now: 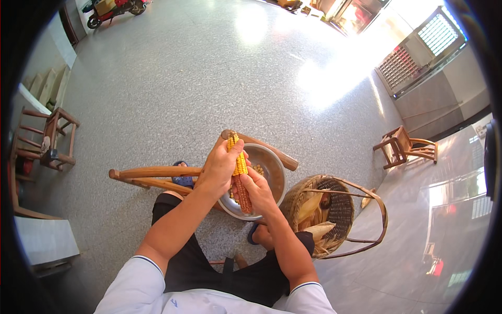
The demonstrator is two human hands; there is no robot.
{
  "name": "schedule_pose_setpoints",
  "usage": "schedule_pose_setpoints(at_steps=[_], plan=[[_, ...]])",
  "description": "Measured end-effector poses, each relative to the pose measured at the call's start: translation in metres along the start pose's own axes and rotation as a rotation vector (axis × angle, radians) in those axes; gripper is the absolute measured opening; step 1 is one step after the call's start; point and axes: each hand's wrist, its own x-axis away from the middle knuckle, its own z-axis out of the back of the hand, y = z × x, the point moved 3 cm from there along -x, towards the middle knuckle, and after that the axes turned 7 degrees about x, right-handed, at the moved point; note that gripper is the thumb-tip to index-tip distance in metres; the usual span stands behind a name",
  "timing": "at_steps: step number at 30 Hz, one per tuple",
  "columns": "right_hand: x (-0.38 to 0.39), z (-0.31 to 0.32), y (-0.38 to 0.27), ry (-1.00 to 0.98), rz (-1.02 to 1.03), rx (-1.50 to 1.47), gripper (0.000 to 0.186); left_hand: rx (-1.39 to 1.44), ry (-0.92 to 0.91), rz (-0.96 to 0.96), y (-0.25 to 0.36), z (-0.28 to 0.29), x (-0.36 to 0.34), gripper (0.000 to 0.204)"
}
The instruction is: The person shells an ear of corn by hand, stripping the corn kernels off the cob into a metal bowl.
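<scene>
Above a round steel basin, my left hand is closed around the upper part of an ear of corn, which is yellow with kernels. Lower down, my right hand grips it, thumb pressed where yellow meets a reddish, bare stretch of cob. Whether that reddish stretch belongs to the same ear or is a second cob, I cannot tell. Loose yellow kernels lie in the basin, partly hidden by my hands.
A woven basket with a tall handle holds husked-looking corn at my right. A wooden frame reaches left from the basin, beside a blue slipper. Wooden chairs stand left and right. A red scooter is far off.
</scene>
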Motion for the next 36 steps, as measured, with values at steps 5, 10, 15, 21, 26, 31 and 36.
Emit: schedule_pose_setpoints(at_steps=[5,10,15,21,26,31,36], plan=[[0.004,-0.002,-0.001,-0.001,-0.014,0.071,0.033,0.052,0.009,0.026,0.0,0.001,0.001,0.021],[0.0,-0.002,-0.001,0.064,-0.089,0.0,0.037,0.035,0.012,0.006,-0.002,0.0,0.001,0.019],[-0.003,0.001,0.006,0.099,-0.09,-0.009,0.042,0.0,0.061,-0.011,-0.006,-0.006,0.002,0.023],[-0.001,0.007,0.0,0.164,-0.038,-0.063,0.037,0.011,-0.018,0.004,-0.006,-0.013,0.002,0.027],[-0.002,0.004,0.001,0.113,-0.053,-0.145,0.042,-0.012,-0.008,0.006,-0.003,-0.009,0.002,0.025],[0.001,0.002,-0.003,0.008,-0.044,-0.19,0.038,0.107,-0.04,0.04,0.0,-0.001,-0.001,0.024],[-0.001,-0.003,-0.008,0.057,0.041,0.083,0.04,0.095,0.017,-0.029,0.009,0.002,-0.003,0.023]])
